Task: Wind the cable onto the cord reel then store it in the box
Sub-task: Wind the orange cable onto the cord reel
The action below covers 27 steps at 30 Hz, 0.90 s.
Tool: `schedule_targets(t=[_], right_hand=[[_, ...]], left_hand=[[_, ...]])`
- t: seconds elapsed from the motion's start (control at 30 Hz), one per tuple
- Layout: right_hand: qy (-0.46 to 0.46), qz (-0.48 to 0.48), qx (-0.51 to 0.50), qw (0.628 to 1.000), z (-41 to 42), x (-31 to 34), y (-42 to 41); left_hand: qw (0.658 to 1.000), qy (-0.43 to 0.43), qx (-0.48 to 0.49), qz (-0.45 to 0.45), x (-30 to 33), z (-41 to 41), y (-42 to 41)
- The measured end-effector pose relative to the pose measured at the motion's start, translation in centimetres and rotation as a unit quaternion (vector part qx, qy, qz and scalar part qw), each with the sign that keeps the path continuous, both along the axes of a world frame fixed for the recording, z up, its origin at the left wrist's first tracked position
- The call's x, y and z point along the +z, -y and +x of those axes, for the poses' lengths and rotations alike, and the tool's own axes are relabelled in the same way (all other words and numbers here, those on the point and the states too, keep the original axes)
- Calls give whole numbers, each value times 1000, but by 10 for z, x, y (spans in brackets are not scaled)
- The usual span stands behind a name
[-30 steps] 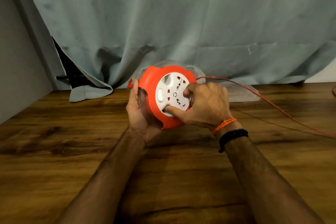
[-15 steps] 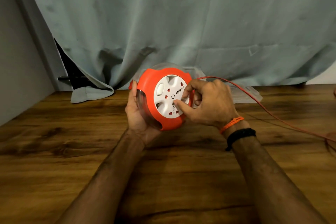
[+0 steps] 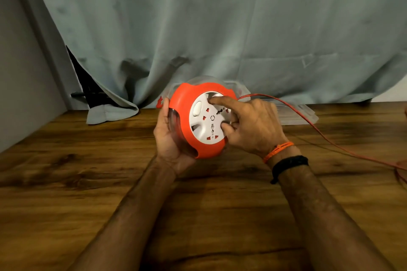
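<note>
Head view: the cord reel is held just above the desk, toward the middle of its far edge, between the two hands. The left hand cups the reel from its left side and underneath, fingers curled up round the clear housing, thumb by the orange rim. The right hand lies on the reel's right side: its forefinger is stretched out with the tip pressed into a recess at the top of the white face, its thumb presses the face lower down, and the other fingers are bent behind the reel's right edge.

The reel is round, with a broad orange rim, a clear rear shell and a white socket plate that faces the camera, tilted a little to the left. The plate shows red socket openings, a small ring mark at its centre and an oval white button at its left.

The orange cable leaves the reel's upper right, arches over the right hand and runs slack across the desk toward its right edge.

A clear plastic box lies flat on the desk just behind the reel, at the far edge against the grey-green curtain.
</note>
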State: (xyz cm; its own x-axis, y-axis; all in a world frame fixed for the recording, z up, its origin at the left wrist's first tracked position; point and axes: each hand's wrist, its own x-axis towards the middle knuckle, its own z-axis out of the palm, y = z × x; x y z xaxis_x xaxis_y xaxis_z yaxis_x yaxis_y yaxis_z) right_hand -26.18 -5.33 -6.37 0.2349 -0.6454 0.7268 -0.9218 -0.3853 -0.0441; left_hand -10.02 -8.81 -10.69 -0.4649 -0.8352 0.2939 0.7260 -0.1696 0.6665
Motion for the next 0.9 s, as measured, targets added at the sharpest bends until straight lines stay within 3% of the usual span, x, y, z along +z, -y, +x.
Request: schedule_targets(t=[0.4,0.6,0.73,0.9], right_hand=[[86,13,-123,989,29,-13,1],[112,20,-42,993,12,-1,-3],[73,20,29,997,-3,7,-6],[20,59,32,998,-3,7,-7]], left_hand=[[999,-8,54,2,6,-2,-4],[1000,-13,19,12,5,2,-3],[1000,-17,2,1,4,2,-2],[1000,-15,10,-3,1,0,-1]])
